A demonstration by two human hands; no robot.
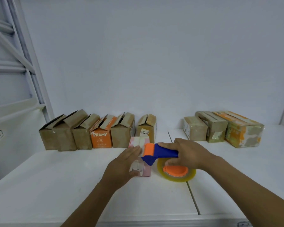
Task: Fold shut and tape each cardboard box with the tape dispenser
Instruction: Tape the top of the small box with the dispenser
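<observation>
While the left hand (123, 163) lies flat on the small pink box (147, 171), fingers straight and pressing on its top, the right hand (188, 153) grips the blue handle of the tape dispenser (161, 152), whose orange head touches the box top. This box stands near the middle of the table (56, 185). Six open-flap boxes (121, 135) stand along the back edge at the left, and three taped boxes (195, 130) toward the back right corner.

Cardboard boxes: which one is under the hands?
The small pink box, alone in front of the left row and right row: left hand flat on it, right hand holding the tape dispenser against it.
</observation>
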